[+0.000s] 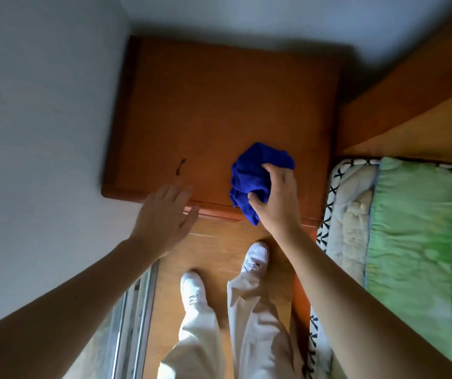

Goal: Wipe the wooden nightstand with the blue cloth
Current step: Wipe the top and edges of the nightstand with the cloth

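The wooden nightstand [219,105] stands in the room's corner, seen from above, its reddish-brown top bare except for a small dark mark [180,167] near the front left. A bunched blue cloth [252,170] lies on the front right part of the top and hangs slightly over the front edge. My right hand [276,198] grips the cloth from its right side. My left hand [164,214] hovers with fingers spread over the nightstand's front left edge, holding nothing.
White walls [41,105] close in on the left and behind. A bed with a green cover [424,228] and a wooden headboard [410,110] lies along the right. My legs and white shoes [192,285] stand on the wooden floor. A sliding-door track [137,310] runs at lower left.
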